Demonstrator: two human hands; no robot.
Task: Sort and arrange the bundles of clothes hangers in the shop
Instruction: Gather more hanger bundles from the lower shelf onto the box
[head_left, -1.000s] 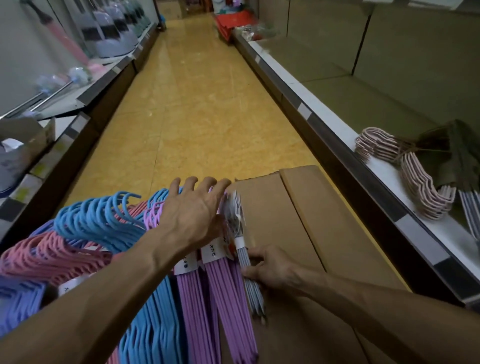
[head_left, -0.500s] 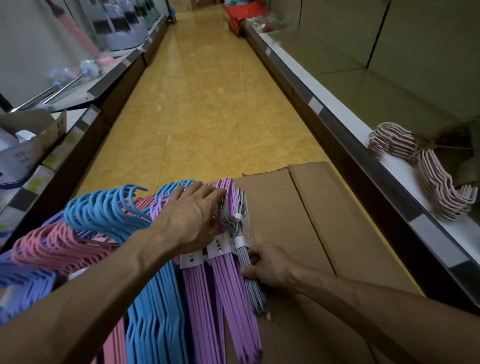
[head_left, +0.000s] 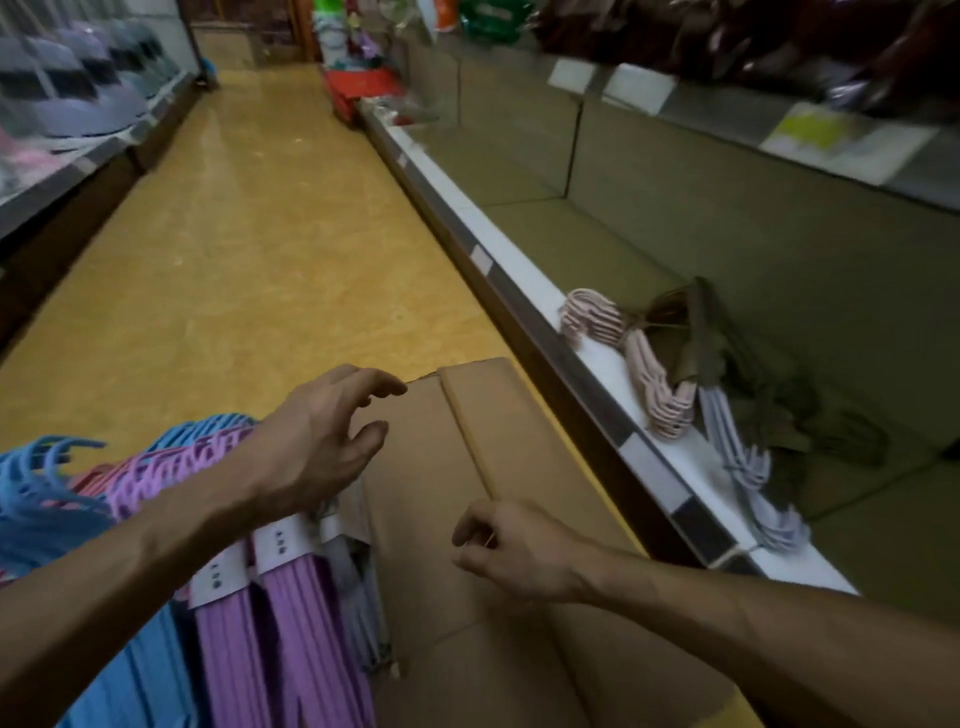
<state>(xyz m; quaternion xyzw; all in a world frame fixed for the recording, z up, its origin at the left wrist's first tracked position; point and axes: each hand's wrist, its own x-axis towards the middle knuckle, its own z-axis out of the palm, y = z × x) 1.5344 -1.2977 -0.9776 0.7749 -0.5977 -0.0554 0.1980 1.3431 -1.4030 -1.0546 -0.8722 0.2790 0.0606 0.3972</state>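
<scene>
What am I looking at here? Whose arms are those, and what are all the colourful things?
No machine here. A person wears a camera on their head, so you see what they see: their own two arms reaching forward in a shop aisle.

The left hand hovers open, fingers spread, above the bundles. The right hand is loosely curled over the cardboard box; whether its grip pinches something tiny, I cannot tell.

The colourful things are bundles of clothes hangers lying on the box: blue hangers, purple hangers with white paper labels, and a thin grey bundle beside them.

On the shelf at right lie pink hangers and pale grey ones, already put there.
</scene>
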